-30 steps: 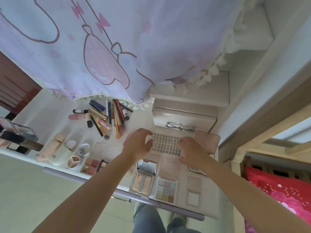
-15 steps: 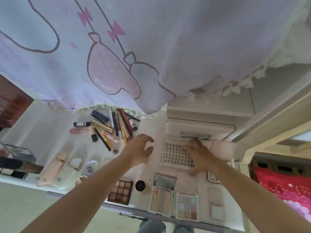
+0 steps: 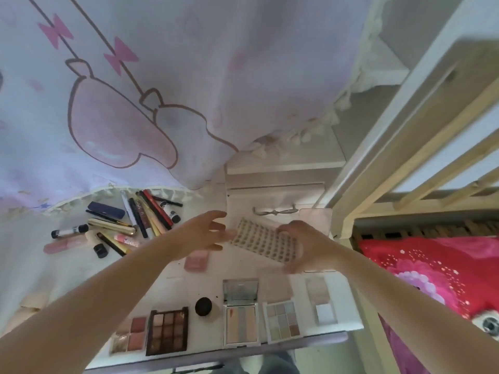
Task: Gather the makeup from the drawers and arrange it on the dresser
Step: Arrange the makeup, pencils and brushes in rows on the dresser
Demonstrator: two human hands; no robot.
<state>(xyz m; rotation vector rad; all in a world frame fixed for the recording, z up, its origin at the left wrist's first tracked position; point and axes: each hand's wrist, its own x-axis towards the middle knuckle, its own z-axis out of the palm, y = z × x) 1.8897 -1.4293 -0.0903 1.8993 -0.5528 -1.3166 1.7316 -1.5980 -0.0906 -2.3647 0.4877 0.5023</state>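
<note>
Dotted palette (image 3: pixel 266 242) tilted, open palettes (image 3: pixel 240 326) flat along dresser (image 3: pixel 67 268) front, pencils (image 3: pixel 140 220) heaped

There is one wide-angle view, worn on the person's head and looking steeply down at the dresser (image 3: pixel 67 271) from close above. Both forearms enter from the lower corners; a curtain (image 3: pixel 162 76) fills the upper left, a bed frame (image 3: pixel 421 147) the right.

Pink-printed curtain (image 3: pixel 162 90), wooden bed frame (image 3: pixel 405 147), red bedding (image 3: pixel 432 268).

Soft, washed-out daylight; wide-angle bending at the edges; motion blur smears the whole frame.
</note>
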